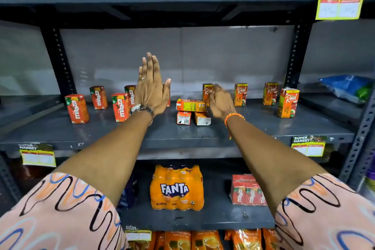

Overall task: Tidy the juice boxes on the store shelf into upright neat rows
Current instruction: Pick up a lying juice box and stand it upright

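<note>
while both hands hang empty, the left hand (151,89) flat with fingers spread and the right hand (220,102) loosely open, three toppled juice boxes (191,105) lie between them, just left of the right palm. best to take the top one by its sides, stand it square. the dark shelf (182,134) is flat, with bare room around the pile.

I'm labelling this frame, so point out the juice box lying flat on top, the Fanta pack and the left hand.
Toppled juice box (190,105), head view: its side panel.
Fanta pack (177,187), head view: front label.
Left hand (151,89), head view: back of hand.
</note>
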